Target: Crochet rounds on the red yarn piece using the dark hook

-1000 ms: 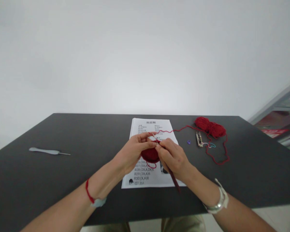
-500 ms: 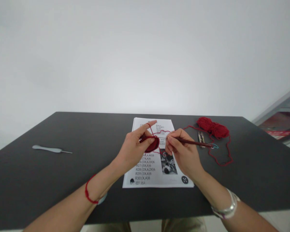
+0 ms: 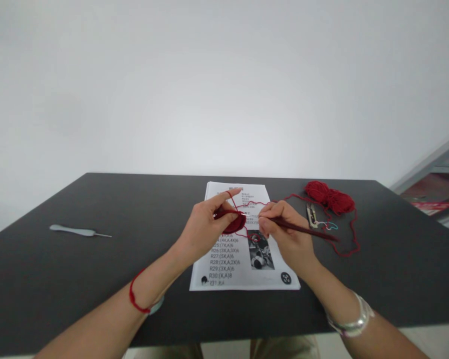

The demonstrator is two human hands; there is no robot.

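My left hand [image 3: 208,223] pinches a dark red crochet piece [image 3: 235,225] between thumb and fingers. A strand of red yarn loops round its raised index finger and runs down to the piece. My right hand [image 3: 287,231] grips a crochet hook [image 3: 303,228] like a pen; its dark handle slants down to the right. The hook's thin metal shaft points left and meets the upper edge of the piece. Whether the tip sits inside a stitch is too small to tell. Both hands are above the printed pattern sheets [image 3: 243,279].
A skein of red yarn [image 3: 329,197] lies at the right, its strand trailing toward my hands. Beside it are a small metallic tool [image 3: 312,215] and a light blue loop [image 3: 332,226]. A grey-handled hook [image 3: 78,231] rests at the left on the black table [image 3: 134,199].
The hook's handle end has swung downward, so the hook is tilted more steeply. My right hand has turned slightly with it. My left hand and the crochet piece have shifted slightly.
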